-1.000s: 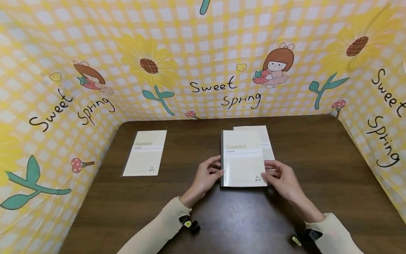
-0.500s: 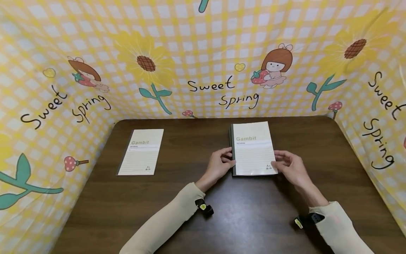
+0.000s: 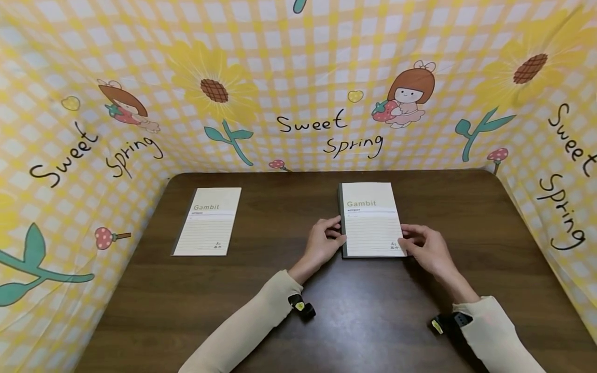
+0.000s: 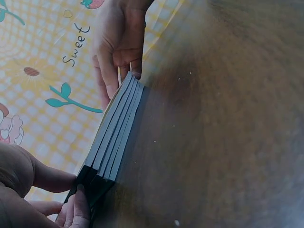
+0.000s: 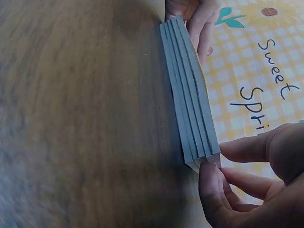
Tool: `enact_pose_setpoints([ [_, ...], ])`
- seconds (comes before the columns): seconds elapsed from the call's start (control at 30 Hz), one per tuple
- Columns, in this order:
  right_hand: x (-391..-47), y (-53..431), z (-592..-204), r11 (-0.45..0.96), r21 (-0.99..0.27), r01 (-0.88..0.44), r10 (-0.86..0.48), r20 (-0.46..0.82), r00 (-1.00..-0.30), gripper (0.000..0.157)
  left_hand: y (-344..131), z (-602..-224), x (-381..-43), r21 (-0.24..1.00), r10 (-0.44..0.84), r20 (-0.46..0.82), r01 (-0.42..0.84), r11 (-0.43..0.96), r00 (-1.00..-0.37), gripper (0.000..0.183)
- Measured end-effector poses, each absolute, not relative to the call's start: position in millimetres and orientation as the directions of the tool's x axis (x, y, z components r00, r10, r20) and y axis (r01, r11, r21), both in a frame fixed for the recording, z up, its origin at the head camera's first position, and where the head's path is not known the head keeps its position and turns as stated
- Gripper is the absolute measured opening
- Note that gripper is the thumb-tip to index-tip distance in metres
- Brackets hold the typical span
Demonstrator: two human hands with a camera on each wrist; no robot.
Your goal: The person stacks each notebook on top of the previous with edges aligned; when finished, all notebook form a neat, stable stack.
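A cream notebook (image 3: 370,223) marked "Gambit" lies on top of a stack of several notebooks (image 5: 187,90), right of the table's middle. My left hand (image 3: 323,241) grips its dark spine side, thumb and fingers at the edge. On the opposite side my right hand (image 3: 428,248) holds the near right corner between thumb and bent fingers. Both wrist views show the stacked page edges nearly lined up, with the dark spines (image 4: 97,185) beside my left fingers. The covers of the lower notebooks are hidden.
Another cream "Gambit" notebook (image 3: 207,223) lies alone on the left of the dark wooden table (image 3: 280,207). A yellow checked cloth (image 3: 298,67) with flowers and lettering surrounds the table's back and sides.
Both hands carried the top notebook right and away from me onto the stack, covering the one beneath. Over the last half second it has turned slightly and settled squarer; the hands barely moved.
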State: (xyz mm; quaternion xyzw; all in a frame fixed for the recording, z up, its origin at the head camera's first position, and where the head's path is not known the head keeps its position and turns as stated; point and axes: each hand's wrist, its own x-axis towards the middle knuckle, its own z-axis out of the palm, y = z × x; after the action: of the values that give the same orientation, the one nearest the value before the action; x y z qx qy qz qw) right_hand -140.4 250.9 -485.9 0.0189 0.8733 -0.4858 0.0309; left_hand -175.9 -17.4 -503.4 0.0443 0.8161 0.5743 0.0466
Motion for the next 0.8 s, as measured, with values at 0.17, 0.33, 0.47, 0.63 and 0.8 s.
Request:
enact_pose_setpoints([
  [0.17,-139.7,250.0,-487.6,0.569,-0.821,0.051,0.004,-0.06,-0.998,0.044,-17.7,-504.3,-175.2,0.942,0.126,-0.051,-0.006,0.335,-0.991,0.054],
  [0.33,-139.1,249.0,-487.7,0.562,-0.826,0.047,0.008,-0.051,-0.999,0.043,-18.1,-502.9,-175.8,0.946,0.126,-0.056,-0.013,0.323,-0.99,0.055],
  [0.47,-137.4,247.9,-486.7,0.533,-0.844,0.055,0.019,-0.052,-0.998,0.043,-17.9,-503.1,-176.4,0.943,0.129,-0.053,-0.007,0.333,-0.99,0.054],
  [0.63,-135.8,246.3,-487.0,0.508,-0.857,0.081,0.04,-0.071,-0.997,0.044,-17.3,-501.7,-176.6,0.941,0.13,-0.064,-0.016,0.338,-0.989,0.055],
  [0.8,-136.3,244.2,-489.7,0.544,-0.834,0.095,0.064,-0.071,-0.995,0.043,-18.0,-501.3,-174.4,0.947,0.131,-0.065,-0.02,0.319,-0.989,0.054],
])
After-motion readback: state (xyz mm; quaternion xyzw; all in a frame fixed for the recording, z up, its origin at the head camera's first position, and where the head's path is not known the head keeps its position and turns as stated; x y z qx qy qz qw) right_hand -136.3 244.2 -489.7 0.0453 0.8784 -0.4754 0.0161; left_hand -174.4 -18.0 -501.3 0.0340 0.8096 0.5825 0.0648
